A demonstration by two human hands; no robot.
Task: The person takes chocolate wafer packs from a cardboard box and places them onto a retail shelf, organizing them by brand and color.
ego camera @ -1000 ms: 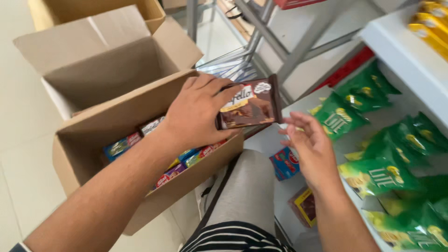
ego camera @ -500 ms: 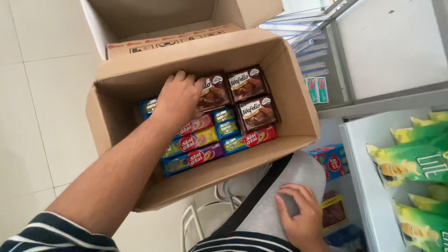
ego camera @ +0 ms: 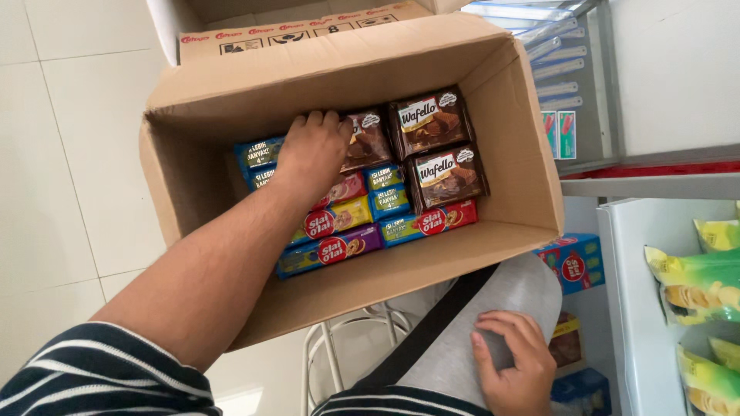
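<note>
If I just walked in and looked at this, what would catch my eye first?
Most likely the large open brown cardboard box in the middle, packed with bright snack packets. The left hand reaches into it and rests on a dark brown wafer packet, beside two more brown wafer packets. Lower right, the right hand lies on the person's grey-trousered knee, next to a white shelf of green and yellow crisp bags.
</note>
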